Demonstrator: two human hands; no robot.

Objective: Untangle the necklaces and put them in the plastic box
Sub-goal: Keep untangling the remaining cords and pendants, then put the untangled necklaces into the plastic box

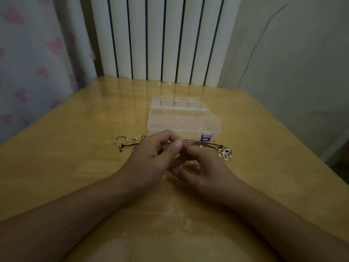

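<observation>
Dark cord necklaces lie tangled across the wooden table, just in front of the clear plastic box. A silver flower pendant lies at their right end, and small beaded cord ends trail off to the left. My left hand pinches the cords between thumb and curled fingers. My right hand sits close under it with its fingers curled at the same spot; the fingertips are hidden, and so is the middle of the tangle. The box has a closed lid and a purple latch.
A silver open ring and a small silver piece lie left of the box. Another small silver piece lies among the cords. A white radiator stands behind the table, a heart-patterned curtain to the left.
</observation>
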